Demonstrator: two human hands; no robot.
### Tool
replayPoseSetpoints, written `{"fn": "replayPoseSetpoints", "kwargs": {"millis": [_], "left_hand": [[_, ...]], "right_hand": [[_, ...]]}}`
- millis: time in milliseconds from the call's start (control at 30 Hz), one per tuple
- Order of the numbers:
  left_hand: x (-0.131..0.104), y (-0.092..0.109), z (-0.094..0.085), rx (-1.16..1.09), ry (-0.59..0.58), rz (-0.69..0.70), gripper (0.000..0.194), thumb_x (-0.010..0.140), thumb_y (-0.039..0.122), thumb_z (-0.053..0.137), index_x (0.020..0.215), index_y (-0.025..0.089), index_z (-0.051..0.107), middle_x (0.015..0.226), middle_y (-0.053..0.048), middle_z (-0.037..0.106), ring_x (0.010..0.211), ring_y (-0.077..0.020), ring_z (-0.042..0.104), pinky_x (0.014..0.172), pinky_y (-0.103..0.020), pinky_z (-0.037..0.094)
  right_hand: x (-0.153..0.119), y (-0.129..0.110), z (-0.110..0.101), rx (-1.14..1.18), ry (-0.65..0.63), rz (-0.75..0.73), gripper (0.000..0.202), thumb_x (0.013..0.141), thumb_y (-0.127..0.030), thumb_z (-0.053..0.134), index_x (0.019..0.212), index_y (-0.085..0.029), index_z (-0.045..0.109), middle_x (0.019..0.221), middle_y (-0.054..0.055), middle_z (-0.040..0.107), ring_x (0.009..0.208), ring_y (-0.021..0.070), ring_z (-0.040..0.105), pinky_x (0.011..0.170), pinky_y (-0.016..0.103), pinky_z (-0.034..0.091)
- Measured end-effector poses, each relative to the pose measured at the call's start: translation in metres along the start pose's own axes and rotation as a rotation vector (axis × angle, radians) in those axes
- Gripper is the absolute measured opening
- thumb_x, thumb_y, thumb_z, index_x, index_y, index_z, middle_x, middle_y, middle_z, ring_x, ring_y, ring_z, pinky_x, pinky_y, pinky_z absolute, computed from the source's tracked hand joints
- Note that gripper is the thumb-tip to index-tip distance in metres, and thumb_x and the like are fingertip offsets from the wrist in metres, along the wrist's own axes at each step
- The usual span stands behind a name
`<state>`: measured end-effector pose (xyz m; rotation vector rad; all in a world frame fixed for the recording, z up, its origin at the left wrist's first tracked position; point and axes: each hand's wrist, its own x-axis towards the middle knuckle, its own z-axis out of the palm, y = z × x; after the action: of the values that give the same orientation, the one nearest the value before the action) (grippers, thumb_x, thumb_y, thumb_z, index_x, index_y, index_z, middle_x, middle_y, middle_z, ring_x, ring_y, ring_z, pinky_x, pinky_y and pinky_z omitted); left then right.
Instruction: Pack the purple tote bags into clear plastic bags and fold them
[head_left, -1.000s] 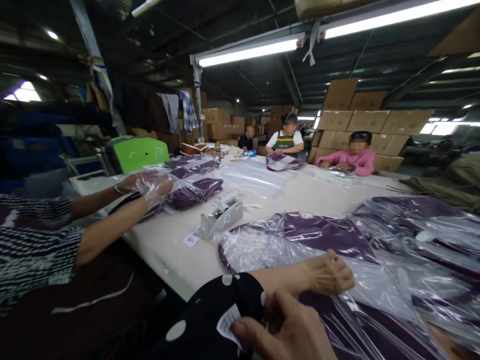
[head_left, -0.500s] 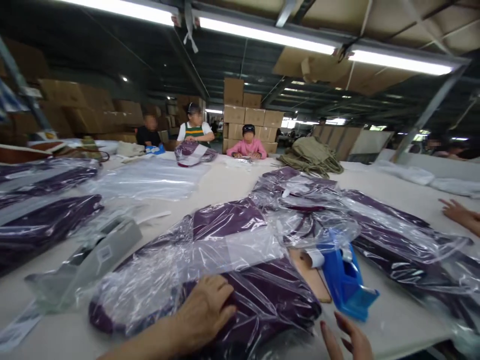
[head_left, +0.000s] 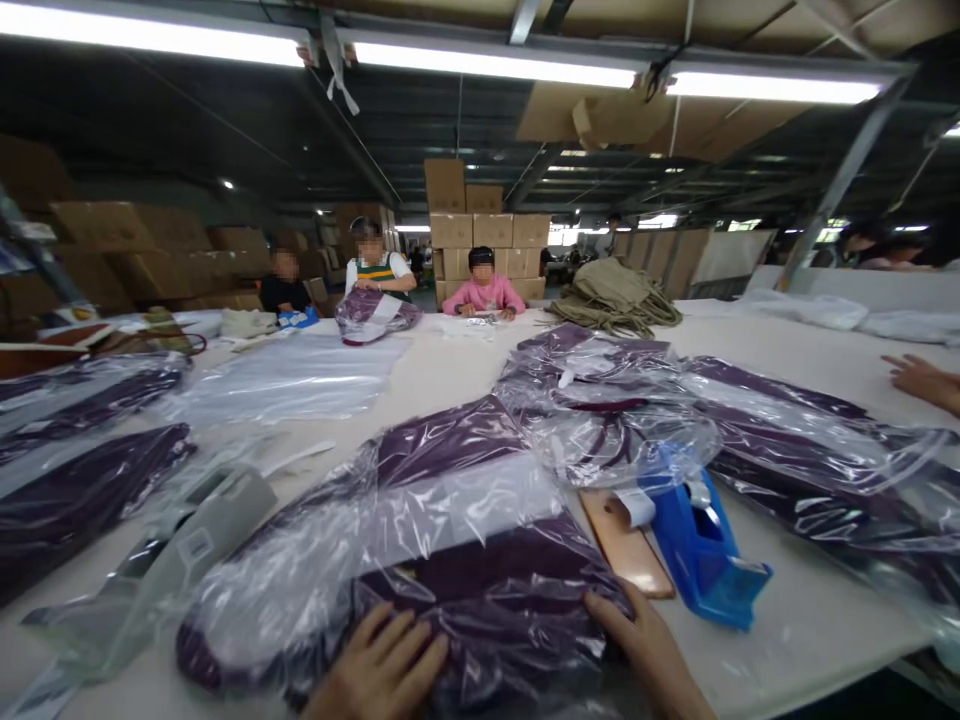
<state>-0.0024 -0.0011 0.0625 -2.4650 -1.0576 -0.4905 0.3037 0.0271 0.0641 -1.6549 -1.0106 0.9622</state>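
The bagged purple garment (head_left: 487, 565) lies by the table's (head_left: 442, 365) near edge, probably steadied against slipping: the left hand (head_left: 386, 660) rests spread, grasping nothing; the right hand (head_left: 649, 640) has fingers parted at its side (whether pinching film, I cannot tell).

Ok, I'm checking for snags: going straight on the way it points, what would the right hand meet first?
The nearest plastic-wrapped purple item: the right hand points forward and left into its edge, seemingly touching it, though depth is unclear.
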Motion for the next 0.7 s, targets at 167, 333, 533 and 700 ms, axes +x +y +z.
{"fn": "replayPoseSetpoints", "kwargs": {"millis": [167, 333, 533, 700], "left_hand": [[0.017, -0.049, -0.024, -0.122, -0.28, -0.1, 0.056, 0.075, 0.009, 0.051, 0.128, 0.026, 0.048, 0.125, -0.01, 0.059, 0.118, -0.0253, 0.053, 0.102, -0.048, 0.038], [0.027, -0.014, -0.035, -0.288, -0.307, -0.034, 0.095, 0.062, 0.043, 0.071, 0.142, 0.026, 0.024, 0.141, -0.012, 0.044, 0.127, -0.0321, 0.043, 0.103, -0.053, 0.038], [0.105, 0.055, -0.007, -0.278, -0.097, -0.072, 0.038, 0.08, 0.019, 0.055, 0.118, 0.013, 0.053, 0.112, -0.014, 0.062, 0.103, -0.0259, 0.058, 0.086, -0.04, 0.051], [0.147, 0.067, 0.006, -0.25, -0.249, -0.144, 0.019, 0.084, 0.011, 0.042, 0.084, 0.016, 0.06, 0.087, -0.009, 0.063, 0.083, -0.0249, 0.06, 0.073, -0.038, 0.05]], "right_hand": [[-0.007, -0.021, 0.016, 0.219, -0.177, 0.021, 0.06, 0.062, -0.054, 0.071, 0.107, -0.015, 0.062, 0.103, 0.01, 0.069, 0.1, 0.0281, 0.062, 0.086, 0.038, 0.047], [-0.017, -0.016, -0.007, 0.431, -0.21, 0.21, 0.065, 0.063, -0.062, 0.067, 0.113, -0.02, 0.06, 0.111, 0.008, 0.066, 0.106, 0.0281, 0.058, 0.069, 0.032, 0.05], [-0.029, 0.0, -0.014, 0.663, -0.187, 0.293, 0.047, 0.062, -0.033, 0.07, 0.104, -0.015, 0.06, 0.086, 0.005, 0.067, 0.073, 0.0174, 0.063, 0.066, 0.03, 0.049], [-0.038, 0.002, -0.007, 0.791, -0.108, 0.302, 0.042, 0.057, -0.028, 0.072, 0.095, -0.014, 0.064, 0.09, 0.007, 0.066, 0.078, 0.0168, 0.061, 0.069, 0.03, 0.049]]}}
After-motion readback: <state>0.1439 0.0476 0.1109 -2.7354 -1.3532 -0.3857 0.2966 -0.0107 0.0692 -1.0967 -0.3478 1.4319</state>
